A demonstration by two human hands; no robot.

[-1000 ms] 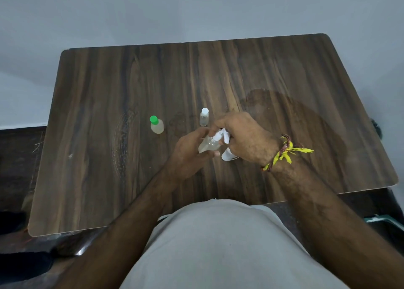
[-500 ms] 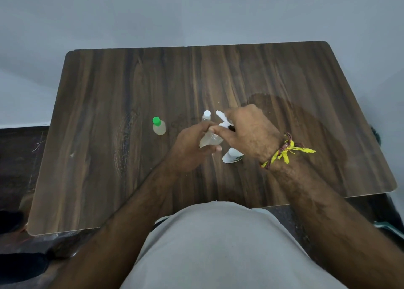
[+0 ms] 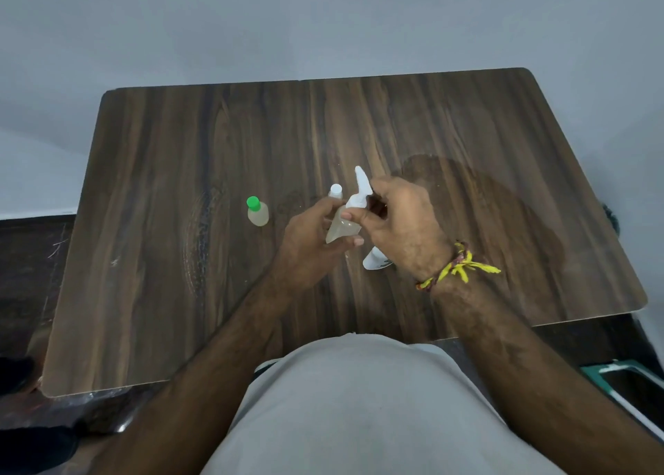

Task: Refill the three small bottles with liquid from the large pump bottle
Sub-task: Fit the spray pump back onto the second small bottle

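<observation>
the left hand has its grip wrapped around a small clear bottle, held tilted above the wooden surface. the right hand pinches that bottle's white spray top between thumb and fingers, its grip closed on the top (the nozzle points away from the person). a white-capped small bottle stands just behind the hands, a green-capped one well to the left. the large white bottle is mostly hidden under the right wrist, which wears a yellow thread band
</observation>
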